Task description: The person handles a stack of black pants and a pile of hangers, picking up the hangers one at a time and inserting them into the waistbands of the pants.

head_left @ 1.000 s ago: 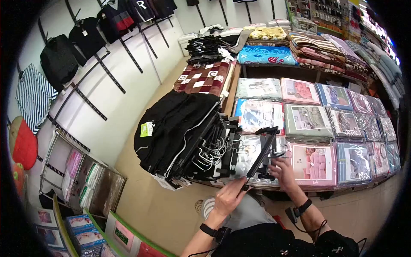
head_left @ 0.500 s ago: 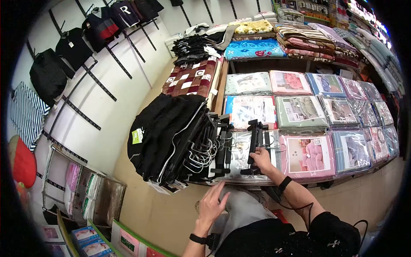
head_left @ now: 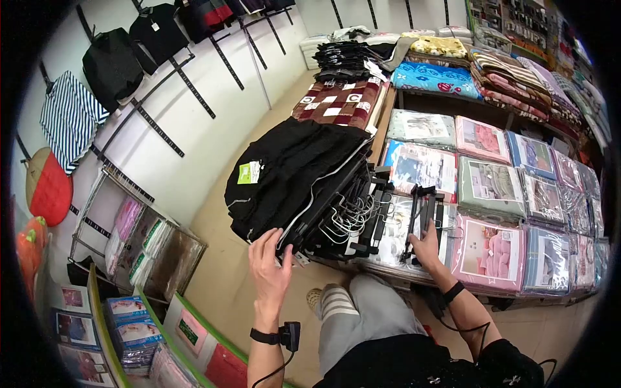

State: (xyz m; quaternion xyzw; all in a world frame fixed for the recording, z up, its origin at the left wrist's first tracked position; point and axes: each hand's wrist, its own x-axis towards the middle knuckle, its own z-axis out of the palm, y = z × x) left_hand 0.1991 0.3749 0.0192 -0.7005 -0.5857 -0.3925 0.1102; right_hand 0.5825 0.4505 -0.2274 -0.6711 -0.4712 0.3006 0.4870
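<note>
In the foreground, low and centre, we see the left hand (head_left: pixel 272 262) with fingers spread and palm turned away. Its fingertips touch the lower corner of the pile of black clothes (head_left: pixel 291 168). The pile is a thick stack clipped to hangers and lies flat at the near left of the display. A green tag (head_left: pixel 249 172) shows on its side, and the wire hooks (head_left: pixel 346 216) bunch together at its right. Just beyond the hooks, the right hand (head_left: pixel 428 244) lies over the lower end of a small bundle of black hangers (head_left: pixel 424 207). That bundle rests on the clear-wrapped bedding packs (head_left: pixel 488 187). We cannot tell whether the right hand's fingers grip the bundle or only press on it.

Points of risk, in our judgement:

- The pile leans out toward the floor (head_left: pixel 220 284). A pull at one corner with an open hand could slide its upper layers off.
- The hooks sit interlocked — lifting one piece could drag its neighbours along.
- The wrapped packs look slick, so the loose bundle could skate across them if the right hand's hold is slack.
</note>
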